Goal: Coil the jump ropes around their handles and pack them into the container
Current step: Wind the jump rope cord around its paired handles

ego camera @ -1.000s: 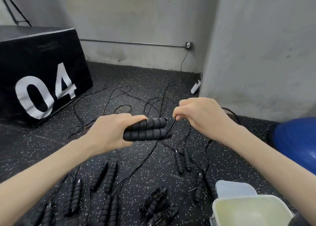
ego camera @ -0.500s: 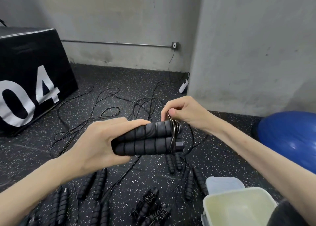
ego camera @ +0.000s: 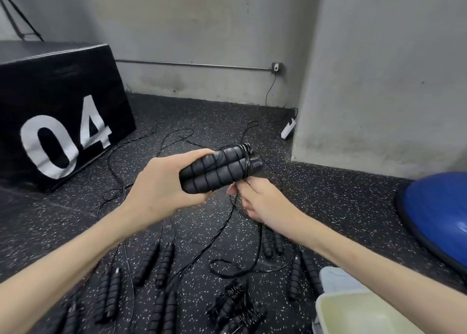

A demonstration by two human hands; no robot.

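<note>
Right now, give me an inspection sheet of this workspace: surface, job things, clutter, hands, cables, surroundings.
Surface: black speckled rubber floor.
Job's things: held handle pair, cord wound round its far end; loose handle pairs lying uncoiled; coiled bundles on the floor; pale container at lower right, nothing seen inside.
Clutter: tangled rope cords spread over the floor.
Hands: left hand has its grip round the handle pair; right hand pinches the cord just beneath it.
Cables: thin wall cable running down to a white adapter.
Surroundings: black box marked 04, blue dome ball, grey walls.
</note>
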